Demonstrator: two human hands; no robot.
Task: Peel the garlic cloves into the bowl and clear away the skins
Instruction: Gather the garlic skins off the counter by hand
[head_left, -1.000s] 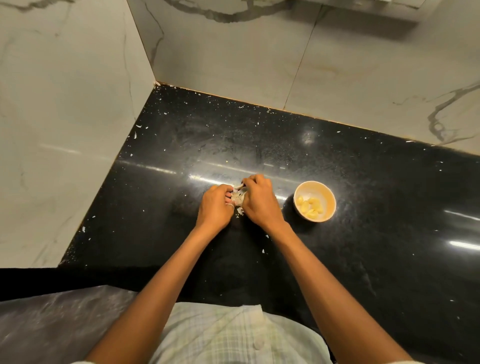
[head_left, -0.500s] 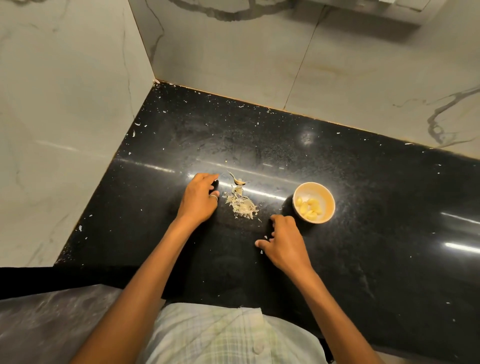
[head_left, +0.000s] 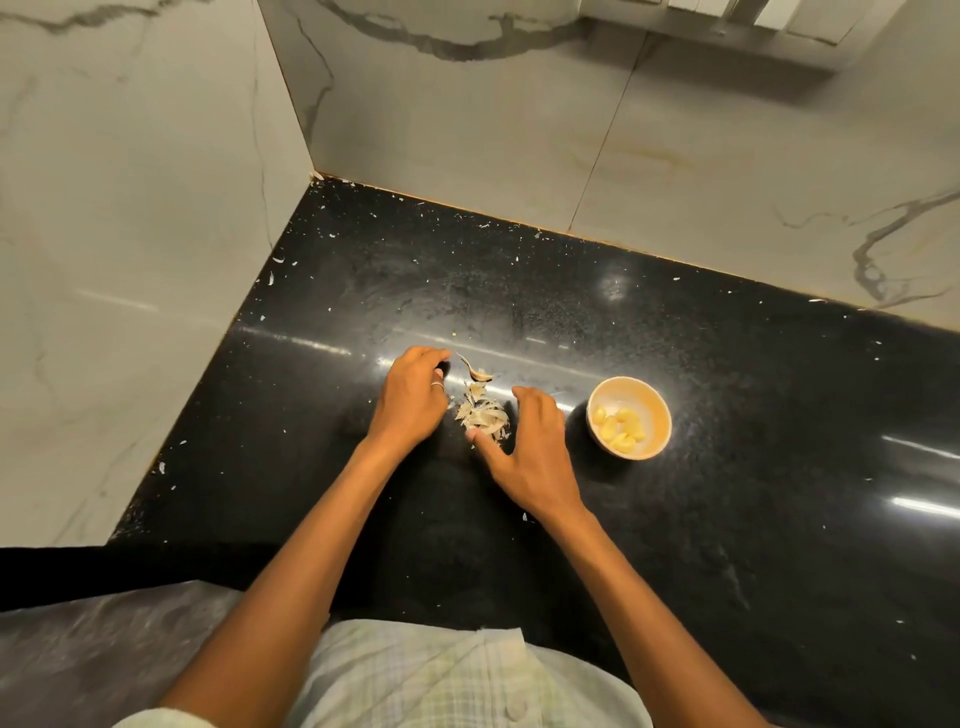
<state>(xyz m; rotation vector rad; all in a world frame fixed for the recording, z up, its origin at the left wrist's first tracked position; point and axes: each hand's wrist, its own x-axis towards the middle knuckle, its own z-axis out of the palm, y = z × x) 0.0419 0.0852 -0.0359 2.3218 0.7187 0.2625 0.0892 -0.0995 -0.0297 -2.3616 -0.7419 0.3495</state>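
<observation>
Now: skins (head_left: 484, 413) lie heaped directly between the hands on the worktop (head_left: 727, 467); left hand (head_left: 413, 402) just beside, right hand (head_left: 537, 447) thumb touching. Both cupped loosely, gripping nothing.

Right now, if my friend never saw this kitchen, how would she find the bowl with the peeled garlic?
Find the shiny black counter in the corner of the marble walls. Just right of the person's right hand sits a small round pale bowl. It is the only dish there and holds peeled yellow cloves, while the pile left of that hand is only dry papery skins.
</observation>
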